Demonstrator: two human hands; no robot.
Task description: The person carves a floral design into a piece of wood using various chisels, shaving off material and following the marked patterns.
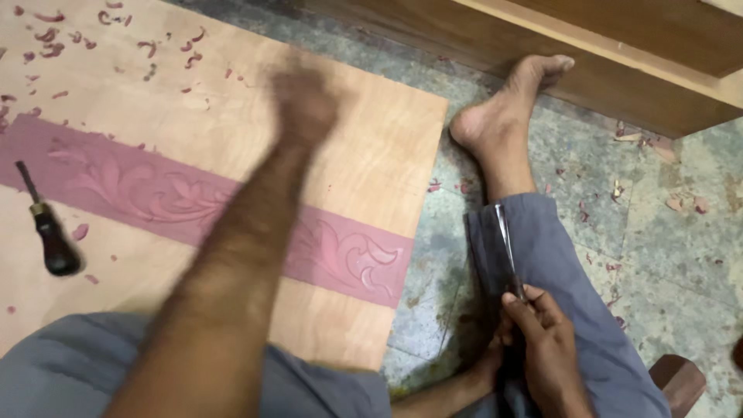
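left hand (306,97) blurred over plywood board (232,155), grip can't tell. right hand (546,348) closed round thin metal chisel (507,248) by leg. dark-handled chisel (48,228) lying beside pink carved strip (155,193).

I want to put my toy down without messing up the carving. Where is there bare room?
The plywood board is bare between the carved pink strip and its far right corner. Its near edge below the strip is bare too. The top left is littered with wood shavings; the chisel lies at left.
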